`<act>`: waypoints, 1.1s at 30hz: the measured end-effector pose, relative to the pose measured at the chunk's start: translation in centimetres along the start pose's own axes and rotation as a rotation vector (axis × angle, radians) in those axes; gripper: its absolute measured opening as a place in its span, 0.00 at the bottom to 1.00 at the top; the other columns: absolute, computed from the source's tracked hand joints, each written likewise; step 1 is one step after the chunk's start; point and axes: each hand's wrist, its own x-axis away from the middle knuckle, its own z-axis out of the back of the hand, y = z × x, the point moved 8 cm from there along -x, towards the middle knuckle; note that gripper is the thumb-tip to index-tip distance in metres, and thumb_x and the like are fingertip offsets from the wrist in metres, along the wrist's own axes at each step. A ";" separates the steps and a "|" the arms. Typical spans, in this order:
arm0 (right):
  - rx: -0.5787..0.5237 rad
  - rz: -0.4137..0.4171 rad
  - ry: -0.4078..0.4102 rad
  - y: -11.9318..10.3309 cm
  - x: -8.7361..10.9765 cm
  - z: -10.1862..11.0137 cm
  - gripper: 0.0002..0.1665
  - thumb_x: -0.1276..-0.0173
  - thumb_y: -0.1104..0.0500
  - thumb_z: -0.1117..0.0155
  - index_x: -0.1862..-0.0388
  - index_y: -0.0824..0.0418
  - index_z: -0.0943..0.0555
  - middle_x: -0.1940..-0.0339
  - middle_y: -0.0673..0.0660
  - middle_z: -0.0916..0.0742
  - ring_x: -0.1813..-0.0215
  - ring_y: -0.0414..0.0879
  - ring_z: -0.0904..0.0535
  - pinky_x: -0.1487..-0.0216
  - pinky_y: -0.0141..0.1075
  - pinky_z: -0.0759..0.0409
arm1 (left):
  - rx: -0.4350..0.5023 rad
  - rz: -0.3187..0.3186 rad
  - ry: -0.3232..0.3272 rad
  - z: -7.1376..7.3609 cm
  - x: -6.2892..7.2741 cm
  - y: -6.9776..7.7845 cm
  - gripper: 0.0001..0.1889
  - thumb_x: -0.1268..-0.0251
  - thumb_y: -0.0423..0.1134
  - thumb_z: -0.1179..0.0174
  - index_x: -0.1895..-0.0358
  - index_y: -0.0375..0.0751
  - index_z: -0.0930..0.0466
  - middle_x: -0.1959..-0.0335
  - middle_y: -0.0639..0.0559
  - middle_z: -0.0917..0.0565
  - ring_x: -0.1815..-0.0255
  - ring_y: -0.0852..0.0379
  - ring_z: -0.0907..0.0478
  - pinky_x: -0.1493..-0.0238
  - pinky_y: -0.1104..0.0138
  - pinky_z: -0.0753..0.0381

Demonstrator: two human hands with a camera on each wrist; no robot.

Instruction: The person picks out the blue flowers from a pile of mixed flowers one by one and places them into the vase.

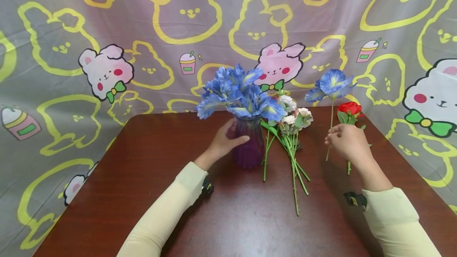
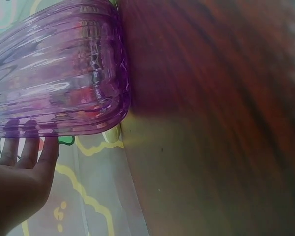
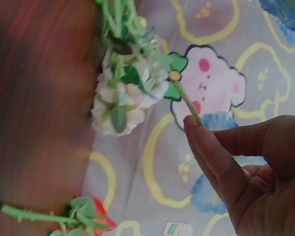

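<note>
In the head view a purple ribbed vase [image 1: 248, 146] stands upright on the table, with blue irises [image 1: 235, 94] bunched in its mouth. My left hand [image 1: 225, 140] holds the vase from its left side, thumb across the front and fingers towards the back. The left wrist view shows its fingers [image 2: 49, 152] against the clear purple wall [image 2: 59, 73]. Over on the right, my right hand [image 1: 350, 140] pinches the stem of a single blue iris [image 1: 333, 82] between thumb and fingers. That flower is upright, its bloom above the hand.
White and pale pink flowers [image 1: 303, 117] with long green stems lie right of the vase. A red rose [image 1: 350, 108] lies behind my right hand, at the table's right side. A patterned cloth [image 1: 214, 11] hangs behind the brown table [image 1: 153, 154].
</note>
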 end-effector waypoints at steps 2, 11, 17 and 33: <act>-0.016 0.019 0.035 -0.8 0.2 0.2 0.13 0.31 0.65 0.48 0.60 0.74 0.21 0.72 0.60 0.12 0.68 0.54 0.15 0.75 0.37 0.27 | -0.002 0.010 -0.001 0.0 0.0 0.0 0.41 0.43 0.46 0.31 0.28 0.38 0.39 0.40 0.41 0.27 0.40 0.45 0.29 0.41 0.51 0.28; -0.088 0.084 0.166 -3.5 0.9 0.6 0.13 0.30 0.64 0.44 0.57 0.75 0.21 0.69 0.64 0.12 0.65 0.57 0.14 0.71 0.31 0.25 | -0.001 0.016 -0.011 0.0 0.0 0.1 0.43 0.43 0.49 0.31 0.27 0.38 0.39 0.38 0.40 0.28 0.39 0.44 0.30 0.40 0.51 0.28; -0.188 0.133 0.221 -5.1 1.4 0.5 0.11 0.30 0.64 0.42 0.57 0.74 0.22 0.67 0.66 0.12 0.64 0.57 0.14 0.72 0.19 0.27 | -0.001 0.029 -0.015 0.0 0.3 0.0 0.42 0.41 0.47 0.32 0.27 0.38 0.41 0.35 0.39 0.30 0.37 0.43 0.31 0.38 0.50 0.30; -0.271 0.325 0.401 -9.6 2.8 0.5 0.06 0.36 0.68 0.33 0.63 0.70 0.20 0.72 0.60 0.13 0.70 0.17 0.26 0.67 0.15 0.28 | -0.027 0.002 0.017 0.3 0.8 1.0 0.39 0.41 0.44 0.32 0.28 0.34 0.38 0.37 0.37 0.27 0.39 0.42 0.28 0.40 0.52 0.28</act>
